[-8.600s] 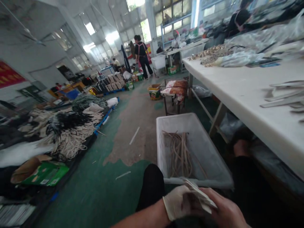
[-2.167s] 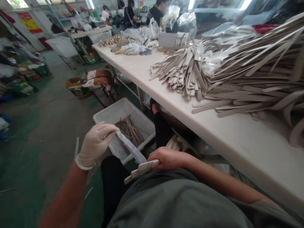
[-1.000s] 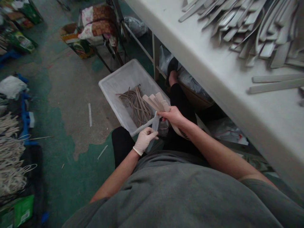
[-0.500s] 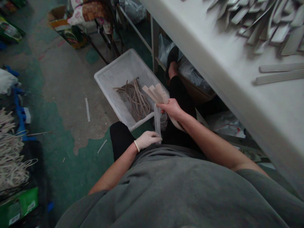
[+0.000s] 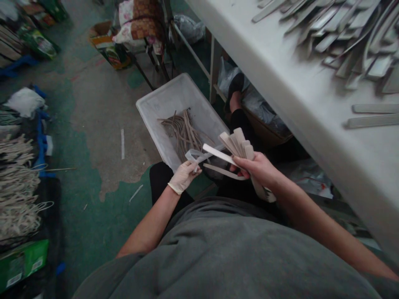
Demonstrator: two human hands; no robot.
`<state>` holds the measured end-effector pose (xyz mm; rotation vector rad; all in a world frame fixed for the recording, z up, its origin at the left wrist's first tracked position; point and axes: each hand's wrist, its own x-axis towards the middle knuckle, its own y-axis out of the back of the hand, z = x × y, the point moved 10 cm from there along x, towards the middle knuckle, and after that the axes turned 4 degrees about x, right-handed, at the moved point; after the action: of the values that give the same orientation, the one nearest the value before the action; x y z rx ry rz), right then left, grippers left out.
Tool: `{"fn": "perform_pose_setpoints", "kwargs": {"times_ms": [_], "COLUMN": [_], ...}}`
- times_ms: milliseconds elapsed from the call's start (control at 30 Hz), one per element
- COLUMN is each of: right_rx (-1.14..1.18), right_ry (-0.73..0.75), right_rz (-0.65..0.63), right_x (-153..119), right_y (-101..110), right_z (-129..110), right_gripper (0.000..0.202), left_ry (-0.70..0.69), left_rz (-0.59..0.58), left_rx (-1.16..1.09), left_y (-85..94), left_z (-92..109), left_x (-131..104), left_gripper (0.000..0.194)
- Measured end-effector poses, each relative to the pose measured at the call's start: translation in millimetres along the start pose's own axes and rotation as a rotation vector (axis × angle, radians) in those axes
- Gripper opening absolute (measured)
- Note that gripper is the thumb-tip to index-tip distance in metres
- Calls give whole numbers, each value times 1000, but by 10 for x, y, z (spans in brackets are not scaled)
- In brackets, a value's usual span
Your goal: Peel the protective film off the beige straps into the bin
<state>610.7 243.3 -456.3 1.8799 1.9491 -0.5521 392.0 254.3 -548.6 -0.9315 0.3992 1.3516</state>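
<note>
My left hand (image 5: 183,176), in a pale glove, is closed with its fingertips pinching a translucent film strip (image 5: 193,155). The film loops above the fingers and runs right toward the strips in the other hand. Bare and wrapped round a fanned bundle of flat beige strips (image 5: 238,141), my right hand (image 5: 262,168) is to the right of the left one. One white-faced strip (image 5: 217,153) sticks out leftward from the bundle, and a thinner strip (image 5: 222,170) curves below it. The strips' lower ends come out beneath the right hand.
A white plastic bin (image 5: 149,124) with tangled brown strips (image 5: 187,135) stands on the floor before my knees. On the right, a white table (image 5: 280,79) bears a heap of flat strips (image 5: 346,37). Left are cord bundles (image 5: 18,182); a padded chair (image 5: 145,23) stands beyond.
My hands have moved apart, the left up and leftward with the film, the right rightward with the bundle. One strip now juts out separately. The camera view has shifted slightly.
</note>
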Motion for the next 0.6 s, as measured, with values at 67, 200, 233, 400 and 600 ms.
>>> {"fn": "perform_pose_setpoints", "kwargs": {"times_ms": [67, 200, 233, 400, 600], "right_rx": [-100, -178, -193, -329, -444], "right_ry": [-50, -89, -82, 18, 88], "right_rz": [-22, 27, 36, 34, 43], "right_x": [-235, -442, -446, -356, -306], "right_y": [21, 33, 12, -132, -137], "right_z": [76, 233, 250, 215, 209], "right_gripper": [43, 41, 40, 33, 30], "left_ry": [-4, 3, 7, 13, 2], "left_rz": [59, 138, 140, 46, 0], "left_rx": [-103, -307, -339, -357, -390], "left_y": [33, -7, -39, -244, -282], "left_z": [58, 63, 55, 58, 103], "left_x": [28, 19, 9, -58, -121], "left_gripper": [22, 14, 11, 9, 21]}}
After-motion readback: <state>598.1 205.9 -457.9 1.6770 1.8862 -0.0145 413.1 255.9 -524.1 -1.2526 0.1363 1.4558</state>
